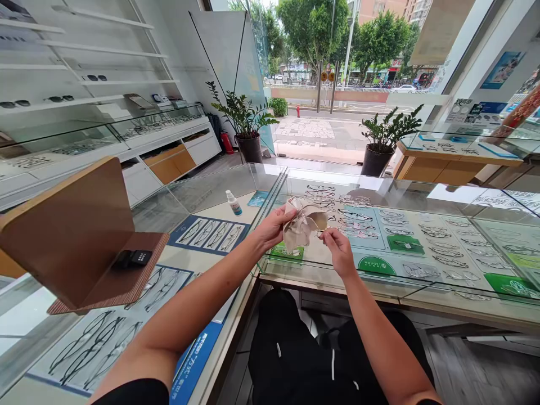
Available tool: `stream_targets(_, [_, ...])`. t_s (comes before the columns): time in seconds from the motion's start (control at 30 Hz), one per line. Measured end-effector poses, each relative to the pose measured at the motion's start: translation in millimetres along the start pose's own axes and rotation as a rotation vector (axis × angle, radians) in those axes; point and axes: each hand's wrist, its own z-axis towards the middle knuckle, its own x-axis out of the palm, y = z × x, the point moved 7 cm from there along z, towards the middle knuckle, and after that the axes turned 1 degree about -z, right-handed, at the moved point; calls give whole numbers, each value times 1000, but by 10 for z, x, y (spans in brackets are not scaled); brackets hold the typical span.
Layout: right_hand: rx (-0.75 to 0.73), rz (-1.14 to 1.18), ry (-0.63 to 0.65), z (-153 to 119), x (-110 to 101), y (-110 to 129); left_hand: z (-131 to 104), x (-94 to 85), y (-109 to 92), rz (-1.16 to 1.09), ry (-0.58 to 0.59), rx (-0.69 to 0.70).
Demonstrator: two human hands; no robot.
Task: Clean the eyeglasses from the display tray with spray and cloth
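Note:
My left hand (277,224) is closed on a crumpled beige cleaning cloth (298,232), its thumb pressing the fabric from above. Thin-rimmed eyeglasses (313,221) lie partly inside the cloth, so much of the frame is hidden. On the other side, my right hand (337,247) pinches a slim end of the eyeglasses between thumb and fingers. Both hands are held above the glass display counter (270,264). Left of them a small white spray bottle (233,203) with a blue label stands upright on the counter.
Rows of eyeglasses (449,261) fill the glass case to the right. At the left, a brown board stand (67,230) holds a black keypad device (131,259). Potted plants (248,121) flank the glass doorway ahead. Wall shelves with sunglasses are at the far left.

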Motion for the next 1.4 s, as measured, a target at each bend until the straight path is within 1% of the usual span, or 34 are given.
stream_targets(0.1, [40, 67, -60, 25, -54, -132, 51, -145, 165, -6, -8, -61])
stream_targets(0.17, [56, 75, -69, 31, -59, -162, 75, -222, 249, -14, 0, -88])
stream_targets(0.27, [36, 37, -32, 12, -17, -116, 94, -300, 314, -12, 26, -111])
stream_targets(0.4, [-61, -57, 29, -59, 60, 14, 95, -358, 337, -15, 48, -132])
stream_targets(0.53, [-137, -166, 63, -101, 99, 91, 82, -340, 331, -22, 95, -141])
stream_targets(0.7, [-128, -168, 101, -88, 110, 89, 90, -312, 306, -3, 107, -112])
stream_targets(0.9, [-143, -242, 131, -105, 140, 110, 106, -259, 254, 43, 43, -44])
stream_targets(1.0, [-146, -269, 155, -116, 168, 117, 104, -244, 197, 56, 0, -6])
stream_targets(1.1, [-130, -235, 162, -115, 164, 100, 89, -245, 147, 77, -22, -9])
stream_targets(1.3, [-22, -39, 131, -89, 74, -3, 30, -156, 88, 124, 44, -45])
stream_targets(1.4, [-2, -17, 130, -84, 59, -15, 5, -98, 59, 152, 32, -21])
